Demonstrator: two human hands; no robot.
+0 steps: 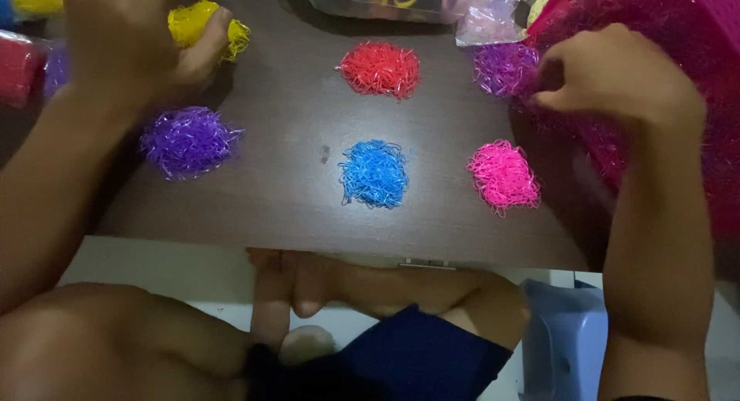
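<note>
Gripping yellow bands (202, 25), left hand (127, 35) at table (293, 208) far edge.

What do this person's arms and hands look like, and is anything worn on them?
Both arms are bare all the way down: no sleeves, gloves, watch or bracelets show. The left hand and right hand have no rings that I can make out, though the light is dim. The only clothing in view is dark blue shorts on the lap below the table.

dim overall | bright pool mid-table (308, 177) from above | corners dark | mild softness, hands slightly blurred
</note>
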